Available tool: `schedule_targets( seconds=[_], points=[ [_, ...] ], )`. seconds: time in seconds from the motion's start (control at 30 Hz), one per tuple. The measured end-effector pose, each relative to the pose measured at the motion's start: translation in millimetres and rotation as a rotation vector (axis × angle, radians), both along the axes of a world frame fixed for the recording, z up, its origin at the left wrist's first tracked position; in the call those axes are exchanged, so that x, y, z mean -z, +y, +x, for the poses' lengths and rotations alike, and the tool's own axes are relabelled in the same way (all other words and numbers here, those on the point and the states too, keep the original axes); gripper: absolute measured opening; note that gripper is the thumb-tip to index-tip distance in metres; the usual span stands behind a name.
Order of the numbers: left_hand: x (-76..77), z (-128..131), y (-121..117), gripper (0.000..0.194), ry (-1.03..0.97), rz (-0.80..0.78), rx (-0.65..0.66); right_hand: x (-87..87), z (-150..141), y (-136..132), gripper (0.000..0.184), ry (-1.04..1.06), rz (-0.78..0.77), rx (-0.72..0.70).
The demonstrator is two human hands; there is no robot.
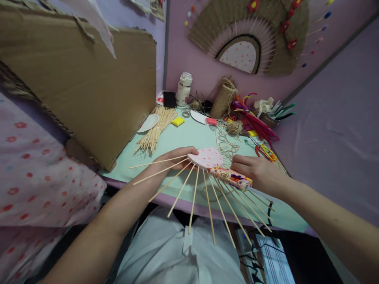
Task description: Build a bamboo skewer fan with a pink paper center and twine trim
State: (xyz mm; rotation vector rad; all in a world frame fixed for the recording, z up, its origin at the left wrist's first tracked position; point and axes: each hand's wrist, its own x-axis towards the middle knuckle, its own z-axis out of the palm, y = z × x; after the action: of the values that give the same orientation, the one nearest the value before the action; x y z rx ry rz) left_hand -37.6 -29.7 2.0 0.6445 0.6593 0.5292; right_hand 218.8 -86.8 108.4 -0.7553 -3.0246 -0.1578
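Note:
My left hand (186, 154) grips the left edge of a half-round piece covered in pink dotted cloth (207, 157), its thumb on top. Thin wooden sticks (194, 193) fan out from the curved edge of this piece towards my body. My right hand (251, 167) is closed around a flower-patterned glue gun (232, 176). The glue gun's front end lies over the right part of the cloth-covered piece, close to the bases of the sticks. Whether its tip touches the piece, I cannot tell.
Behind my hands lie a bundle of sticks (156, 128), a yellow packet (177, 121), twine (227, 144) and scissors (265, 152). A twine spool (224, 98) and white bottle (184, 90) stand at the back. Cardboard (89, 83) rises at left; a decorated fan (204, 29) hangs on the wall.

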Motion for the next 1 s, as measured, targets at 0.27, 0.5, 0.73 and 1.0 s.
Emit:
schedule_targets(
  seconds=[0.27, 0.5, 0.73, 1.0],
  points=[
    [0.8, -0.2, -0.5, 0.029, -0.043, 0.027, 0.022, -0.1, -0.1, -0.3, 0.016, 0.007, -0.027, 0.007],
    [-1.7, -0.8, -0.8, 0.03, -0.036, 0.03, 0.029, 10.0, 11.0, 2.8, 0.015, 0.029, -0.006, 0.02],
    [0.2, -0.9, -0.6, 0.027, -0.048, 0.055, 0.033, 9.9, 17.8, 1.2, 0.014, 0.009, 0.024, 0.017],
    [4.5, -3.8, 2.4, 0.034, -0.036, 0.051, 0.013, 11.0, 20.9, 0.6, 0.016, 0.013, 0.021, 0.039]
  ],
)
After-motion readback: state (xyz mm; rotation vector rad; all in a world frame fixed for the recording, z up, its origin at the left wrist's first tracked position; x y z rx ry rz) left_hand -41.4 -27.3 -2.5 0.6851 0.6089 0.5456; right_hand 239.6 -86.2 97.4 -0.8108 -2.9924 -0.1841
